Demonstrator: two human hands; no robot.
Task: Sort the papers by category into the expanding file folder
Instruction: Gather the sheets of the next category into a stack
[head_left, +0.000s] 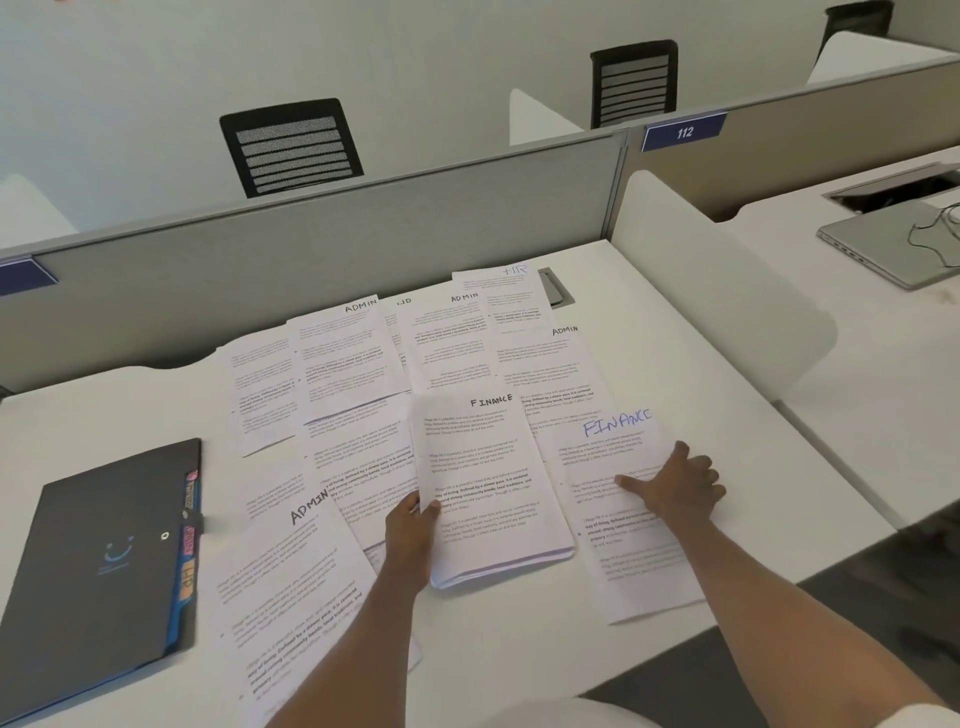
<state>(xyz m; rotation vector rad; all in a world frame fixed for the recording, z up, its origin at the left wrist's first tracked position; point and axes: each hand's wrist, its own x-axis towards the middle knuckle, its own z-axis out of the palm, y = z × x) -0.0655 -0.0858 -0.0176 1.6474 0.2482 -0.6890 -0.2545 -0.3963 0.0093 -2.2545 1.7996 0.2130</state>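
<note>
Well left of left hand: black expanding file folder, closed, coloured tabs showing. Left hand pinching white FINANCE paper stack. Right hand flat on blue-lettered FINANCE sheet; white desk edge close behind.

All that shows of the person is two arms and a little clothing. The left forearm and the right forearm are bare along their whole visible length, down to the wrists. The left hand and the right hand are bare as well. The view is soft with blur, so the nails and any finer marks on the fingers cannot be made out. Along the bottom edge, beside the arms, lies a band of white cloth, smooth and plain, with another pale patch in the right corner. Whether it is a shirt or trousers cannot be told.
</note>
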